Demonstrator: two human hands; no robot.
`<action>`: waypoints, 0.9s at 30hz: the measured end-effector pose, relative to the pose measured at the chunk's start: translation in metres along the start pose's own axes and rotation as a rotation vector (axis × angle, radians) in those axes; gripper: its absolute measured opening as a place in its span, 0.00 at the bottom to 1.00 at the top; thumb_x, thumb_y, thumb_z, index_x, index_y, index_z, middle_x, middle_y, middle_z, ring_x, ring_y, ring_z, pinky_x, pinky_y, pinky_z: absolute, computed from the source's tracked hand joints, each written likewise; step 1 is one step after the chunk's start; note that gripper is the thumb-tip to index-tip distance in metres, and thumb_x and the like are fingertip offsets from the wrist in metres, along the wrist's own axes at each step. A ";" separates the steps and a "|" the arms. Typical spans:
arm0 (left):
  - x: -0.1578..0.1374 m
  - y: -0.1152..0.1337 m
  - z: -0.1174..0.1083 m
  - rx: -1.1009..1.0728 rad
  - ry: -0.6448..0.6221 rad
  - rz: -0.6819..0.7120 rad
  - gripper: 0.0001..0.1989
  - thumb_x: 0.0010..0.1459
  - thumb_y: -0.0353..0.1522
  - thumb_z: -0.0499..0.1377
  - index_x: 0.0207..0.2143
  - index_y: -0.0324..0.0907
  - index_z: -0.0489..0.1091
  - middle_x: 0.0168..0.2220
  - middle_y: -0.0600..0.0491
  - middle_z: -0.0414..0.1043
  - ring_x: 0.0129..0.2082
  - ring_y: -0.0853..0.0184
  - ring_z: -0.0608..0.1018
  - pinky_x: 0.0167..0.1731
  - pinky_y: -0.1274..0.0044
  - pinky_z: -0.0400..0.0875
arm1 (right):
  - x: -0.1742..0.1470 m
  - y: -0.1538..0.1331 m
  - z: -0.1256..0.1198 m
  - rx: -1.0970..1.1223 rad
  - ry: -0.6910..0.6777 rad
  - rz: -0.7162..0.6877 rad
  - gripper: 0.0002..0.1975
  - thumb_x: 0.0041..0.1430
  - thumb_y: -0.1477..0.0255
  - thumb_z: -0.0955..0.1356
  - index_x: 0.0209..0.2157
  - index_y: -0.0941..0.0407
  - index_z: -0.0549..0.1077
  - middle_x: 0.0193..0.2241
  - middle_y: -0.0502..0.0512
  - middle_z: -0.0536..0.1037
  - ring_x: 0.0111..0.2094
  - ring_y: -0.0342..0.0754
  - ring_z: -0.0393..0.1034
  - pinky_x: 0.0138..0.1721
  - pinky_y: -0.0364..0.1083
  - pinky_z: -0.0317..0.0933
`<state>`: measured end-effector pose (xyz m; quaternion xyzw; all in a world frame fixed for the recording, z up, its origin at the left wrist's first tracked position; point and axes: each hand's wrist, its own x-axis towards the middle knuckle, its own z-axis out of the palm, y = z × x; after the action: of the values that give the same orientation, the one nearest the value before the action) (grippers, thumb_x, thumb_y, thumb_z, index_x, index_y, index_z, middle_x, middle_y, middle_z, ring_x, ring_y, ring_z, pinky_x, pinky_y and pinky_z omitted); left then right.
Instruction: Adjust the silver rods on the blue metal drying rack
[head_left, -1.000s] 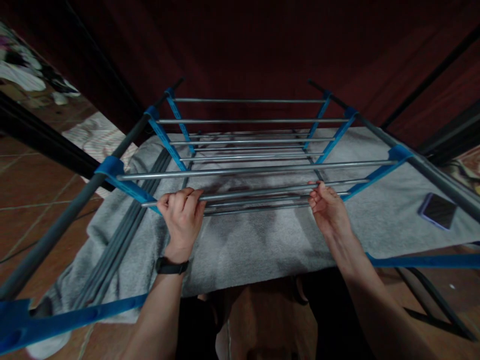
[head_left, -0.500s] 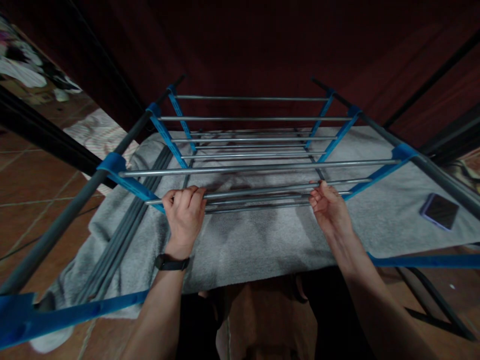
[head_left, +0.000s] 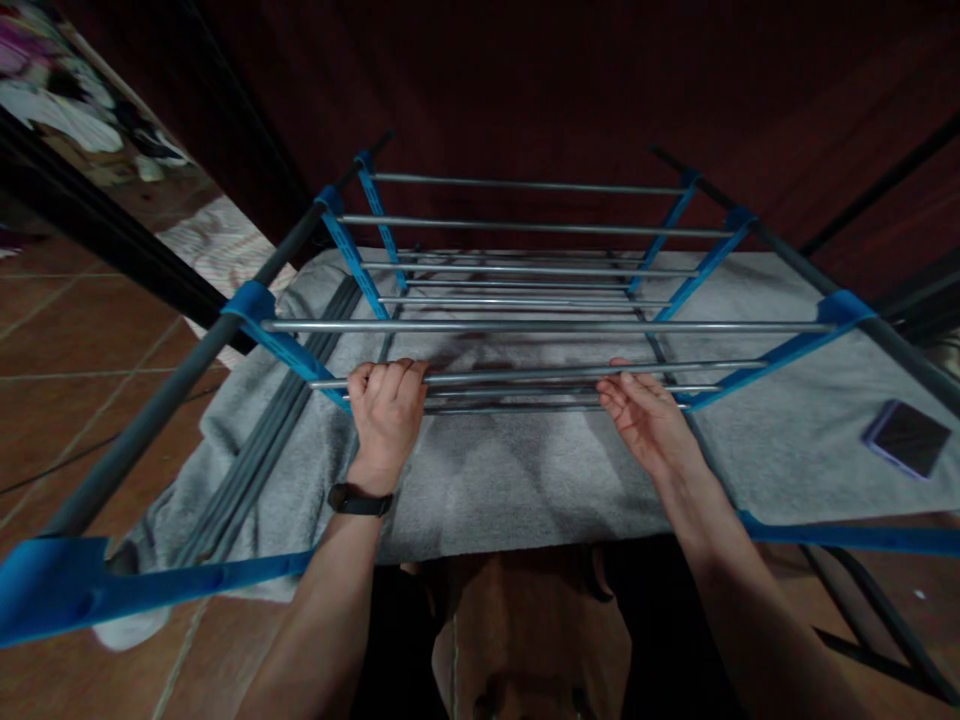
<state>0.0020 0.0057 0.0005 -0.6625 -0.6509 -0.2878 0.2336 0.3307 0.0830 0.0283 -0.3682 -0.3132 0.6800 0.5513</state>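
One blue-bracketed tubular rack (head_left: 551,327) spans a grey blanket (head_left: 517,490), whose near edge runs across the foreground. Loose grey tubes (head_left: 259,440) lie bundled along the blanket's left side. A metal crossbar (head_left: 517,376) runs low across the rack's near section. The left hand (head_left: 388,405) has its fingers curled over the crossbar's left part; the right hand (head_left: 641,412) pinches it farther right, with open room between the two. A smartphone (head_left: 909,438) lies on the blanket, well right of that hand.

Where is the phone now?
In the head view, the phone lies on the grey blanket near the picture's right edge, to the right of the right hand.
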 end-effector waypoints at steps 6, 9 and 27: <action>-0.002 -0.002 0.003 0.028 0.012 0.006 0.12 0.65 0.30 0.55 0.48 0.45 0.75 0.39 0.49 0.78 0.40 0.58 0.76 0.50 0.62 0.62 | 0.000 0.005 0.008 0.027 0.041 -0.014 0.14 0.43 0.73 0.82 0.24 0.54 0.74 0.28 0.46 0.81 0.31 0.41 0.78 0.35 0.39 0.76; -0.001 -0.002 0.004 0.011 0.003 -0.002 0.12 0.66 0.30 0.55 0.48 0.45 0.75 0.39 0.48 0.78 0.41 0.58 0.76 0.51 0.61 0.62 | 0.001 0.010 0.010 0.052 0.072 -0.049 0.15 0.44 0.72 0.82 0.23 0.54 0.73 0.29 0.46 0.81 0.31 0.41 0.78 0.35 0.40 0.76; -0.001 -0.002 -0.004 0.030 0.087 -0.089 0.13 0.65 0.29 0.54 0.48 0.47 0.74 0.43 0.49 0.77 0.42 0.59 0.75 0.52 0.60 0.59 | 0.001 0.019 0.011 0.026 0.068 -0.143 0.14 0.47 0.70 0.81 0.25 0.53 0.74 0.29 0.44 0.79 0.30 0.39 0.75 0.33 0.39 0.73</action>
<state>-0.0004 0.0019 0.0025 -0.6161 -0.6733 -0.3167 0.2585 0.3117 0.0805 0.0184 -0.3605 -0.3107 0.6302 0.6135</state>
